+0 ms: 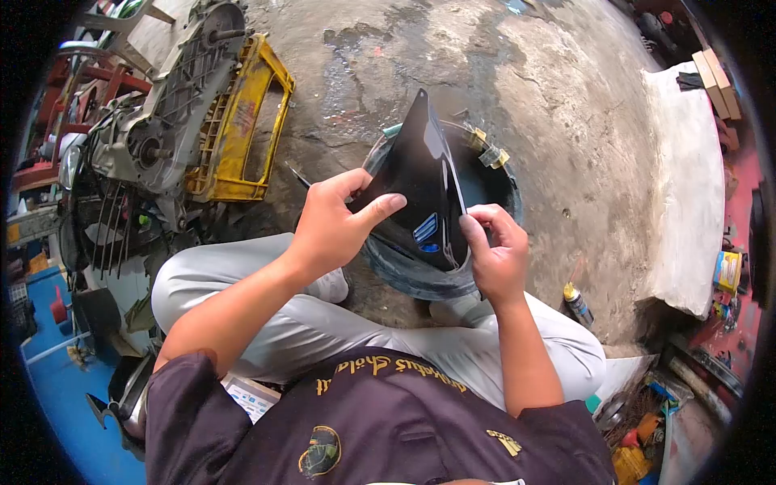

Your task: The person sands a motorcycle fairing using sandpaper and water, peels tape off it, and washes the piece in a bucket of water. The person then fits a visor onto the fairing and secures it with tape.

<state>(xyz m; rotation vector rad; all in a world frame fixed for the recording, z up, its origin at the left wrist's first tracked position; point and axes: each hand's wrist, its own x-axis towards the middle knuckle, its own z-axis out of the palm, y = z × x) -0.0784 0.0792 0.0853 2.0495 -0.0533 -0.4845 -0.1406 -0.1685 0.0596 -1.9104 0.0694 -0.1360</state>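
A glossy black motorcycle body panel (411,166) with a blue striped decal is held up over a round basin (408,279), its pointed end facing away from me. My left hand (339,214) grips the panel's left side, thumb lying on the outer face and fingers partly hidden behind it. At the right edge, my right hand (497,246) pinches the panel between thumb and bent fingers. Water shows in the basin beside the panel, and a yellowish clip-like piece (493,156) sits on the far right rim.
A yellow plastic crate (250,129) stands at the left beside a grey metal engine casing (174,105). To the right, a small spray can (578,303) lies on the stained concrete floor (566,121). A white ledge (683,186) runs along the right, with cluttered parts beyond it.
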